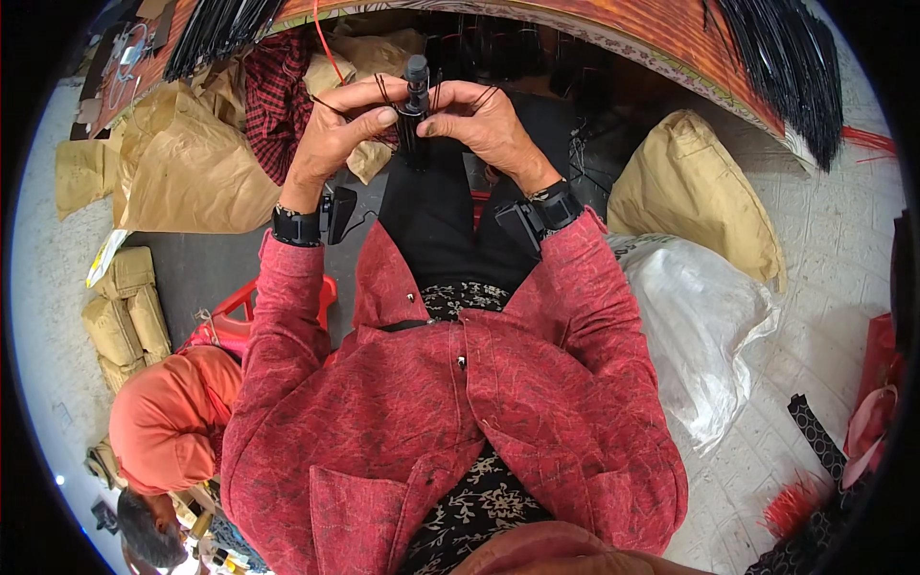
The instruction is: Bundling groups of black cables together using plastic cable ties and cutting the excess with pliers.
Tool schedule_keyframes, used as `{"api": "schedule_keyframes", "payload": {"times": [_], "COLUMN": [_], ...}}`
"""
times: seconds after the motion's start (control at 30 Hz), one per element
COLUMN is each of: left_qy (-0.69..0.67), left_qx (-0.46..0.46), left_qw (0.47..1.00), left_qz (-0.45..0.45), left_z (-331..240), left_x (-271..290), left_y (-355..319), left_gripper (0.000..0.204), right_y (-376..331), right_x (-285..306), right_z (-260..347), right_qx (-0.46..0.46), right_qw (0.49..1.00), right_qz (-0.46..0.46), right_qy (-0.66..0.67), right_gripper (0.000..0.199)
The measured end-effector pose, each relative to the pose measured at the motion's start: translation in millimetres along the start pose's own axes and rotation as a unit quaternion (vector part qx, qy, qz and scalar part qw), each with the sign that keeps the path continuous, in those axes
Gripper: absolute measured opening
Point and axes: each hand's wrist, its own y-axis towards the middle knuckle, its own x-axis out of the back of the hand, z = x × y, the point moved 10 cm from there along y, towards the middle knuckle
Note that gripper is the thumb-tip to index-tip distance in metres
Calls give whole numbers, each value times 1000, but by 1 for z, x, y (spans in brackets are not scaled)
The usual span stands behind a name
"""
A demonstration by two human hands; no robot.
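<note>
My left hand and my right hand come together above my lap. Between them stands an upright black cylindrical piece with a rounded knob on top. Thumb and fingers are pinched on both sides, against the piece. Thin dark strands stick out from the fingers of each hand. The lower end of the piece blends into my dark trousers, so where it stops is unclear. Black devices are strapped on both wrists.
Ahead, a wood-patterned table carries bundles of black strands. Brown paper sacks and a white sack lie to the right. More brown paper and a red stool are on the left, near another person.
</note>
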Motion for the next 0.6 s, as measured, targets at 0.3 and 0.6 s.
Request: {"api": "schedule_keyframes", "payload": {"times": [0.3,0.6], "left_qy": [-17,-37], "left_qx": [-13,-43], "left_qw": [999,996], "left_qz": [38,71], "left_z": [-8,-13], "left_x": [-9,-20], "left_y": [2,5], "left_gripper": [32,38], "right_y": [-4,-3], "right_x": [-1,1], "right_z": [2,3], "right_qx": [5,15], "right_qw": [1000,1000], "right_qz": [21,23], "right_qy": [-21,-4], "right_gripper": [19,21]}}
